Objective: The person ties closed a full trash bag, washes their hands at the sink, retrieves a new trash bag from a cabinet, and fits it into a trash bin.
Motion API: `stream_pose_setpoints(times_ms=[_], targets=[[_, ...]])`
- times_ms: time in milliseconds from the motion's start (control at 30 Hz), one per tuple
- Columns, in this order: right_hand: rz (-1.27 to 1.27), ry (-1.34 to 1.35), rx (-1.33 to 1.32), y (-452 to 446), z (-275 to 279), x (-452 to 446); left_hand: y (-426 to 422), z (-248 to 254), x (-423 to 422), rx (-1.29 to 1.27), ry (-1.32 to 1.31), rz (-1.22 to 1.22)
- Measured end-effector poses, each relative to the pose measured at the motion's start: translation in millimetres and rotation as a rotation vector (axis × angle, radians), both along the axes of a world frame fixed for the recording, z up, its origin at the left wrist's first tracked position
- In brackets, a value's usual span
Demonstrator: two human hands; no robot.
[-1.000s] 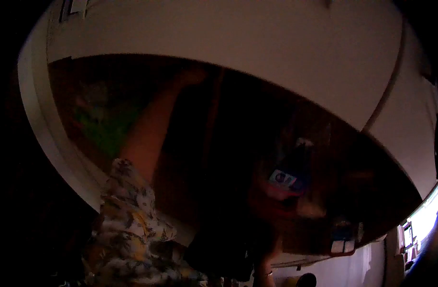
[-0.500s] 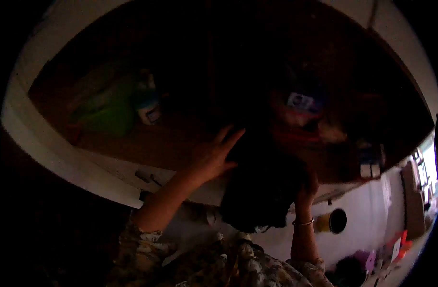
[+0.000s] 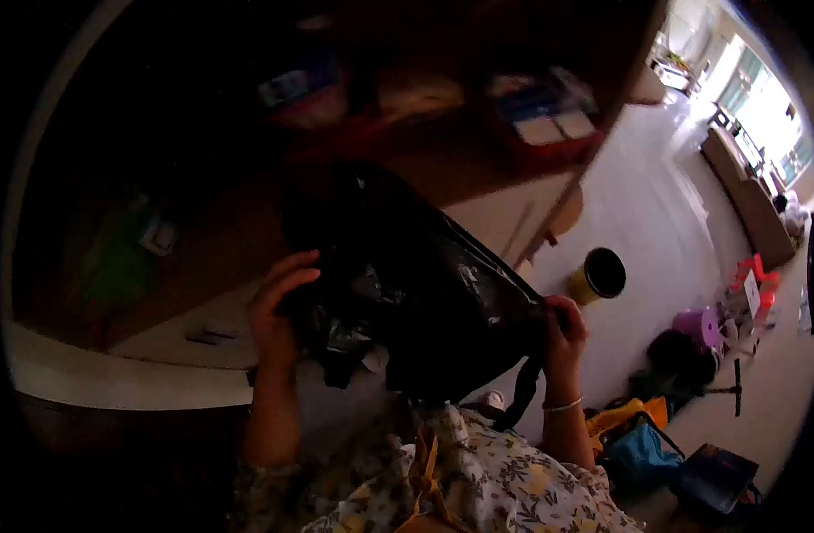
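Note:
A black plastic bag (image 3: pixel 451 311), shiny and crumpled, stretches between my two hands in front of my chest. My right hand (image 3: pixel 565 327) pinches the bag's edge on the right, and a strip of it dangles below the fingers. At the bag's left side, my left hand (image 3: pixel 278 302) has its fingers curled round the dark plastic; part of its grip is lost in shadow. Behind the bag is a dim brown shelf (image 3: pixel 203 213).
A red container (image 3: pixel 558 153) with packets stands on the shelf. A green bag (image 3: pixel 123 258) lies farther left. On the floor at right are a yellow bin (image 3: pixel 594 277) with a dark opening, a purple container (image 3: pixel 698 330) and a blue bag (image 3: pixel 642 453).
My view has swung right, showing more floor. My left hand, earlier spread beside the black bag, is now at its left edge. The bag is spread wider, with my right hand farther out.

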State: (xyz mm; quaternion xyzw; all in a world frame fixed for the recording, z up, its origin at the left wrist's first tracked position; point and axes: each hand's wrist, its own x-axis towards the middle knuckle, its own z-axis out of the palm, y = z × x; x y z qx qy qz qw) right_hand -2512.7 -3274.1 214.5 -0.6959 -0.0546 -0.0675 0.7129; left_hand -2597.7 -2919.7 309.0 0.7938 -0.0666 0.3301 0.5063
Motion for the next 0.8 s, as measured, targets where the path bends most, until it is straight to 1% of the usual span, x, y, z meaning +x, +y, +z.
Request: stream_pose_setpoints(times_ms=[67,100,167,233,267,300,333,367,400,433,467,500,533,567,600,633,667,700,767,800], targets=[[-0.098,0.072,-0.044,-74.0,-9.2,-1.9,-78.3,0.0,20.9,0.025,0.026,-0.031],[-0.118,0.079,-0.026,-120.0,-18.4,-1.6,-123.9,4.1,31.1,0.046,0.033,-0.04],[-0.238,0.174,-0.013,-200.7,-56.3,-0.2,-200.8,9.3,58.8,0.068,0.034,-0.089],[-0.325,0.234,0.065,-251.0,-106.5,4.8,-243.9,0.7,92.9,0.081,0.048,-0.171],[-0.377,0.277,0.035,-198.9,-85.2,25.2,-173.7,3.7,133.8,-0.139,0.117,-0.181],[-0.413,0.296,0.02,-132.7,-69.5,35.3,-107.3,17.8,163.2,-0.293,0.172,-0.179],[-0.386,0.366,0.016,-122.6,-69.9,36.1,-102.2,20.6,178.7,-0.297,0.186,-0.202],[-0.358,0.425,0.049,-164.4,-93.8,29.8,-156.1,15.5,185.4,-0.226,0.268,-0.188],[-0.303,0.412,-0.022,-204.9,-111.7,26.9,-203.2,12.2,192.1,-0.174,0.352,-0.163],[-0.316,0.425,-0.021,-204.8,-96.3,32.6,-219.1,9.5,209.0,-0.172,0.365,-0.174],[-0.248,0.374,-0.031,-179.2,-80.7,42.0,-219.7,0.3,229.4,-0.025,0.384,-0.188],[-0.202,0.347,-0.027,-191.0,-103.7,40.2,-263.4,-45.1,243.0,0.139,0.422,-0.224],[-0.175,0.402,-0.103,-191.0,-104.3,52.4,-288.5,-58.0,255.9,0.15,0.431,-0.238],[-0.15,0.461,-0.189,-179.4,-97.6,63.7,-299.8,-65.7,266.7,0.185,0.441,-0.338],[-0.177,0.475,-0.184,-168.6,-77.8,78.4,-310.4,-60.7,279.8,0.223,0.445,-0.451],[-0.164,0.462,-0.216,-159.3,-65.7,95.6,-316.6,-62.2,291.3,0.223,0.446,-0.478],[-0.152,0.449,-0.253,-159.1,-59.2,107.0,-323.8,-62.0,298.5,0.292,0.33,-0.592],[-0.178,0.455,-0.26,-164.8,-71.3,113.9,-328.9,-63.0,303.7,0.353,0.207,-0.7],[-0.265,0.354,-0.227,-175.4,-112.0,129.3,-325.0,-70.1,316.5,0.378,0.159,-0.736],[-0.352,0.384,-0.037,-180.9,-119.2,137.7,-319.9,-77.0,325.9,0.405,0.12,-0.745]])
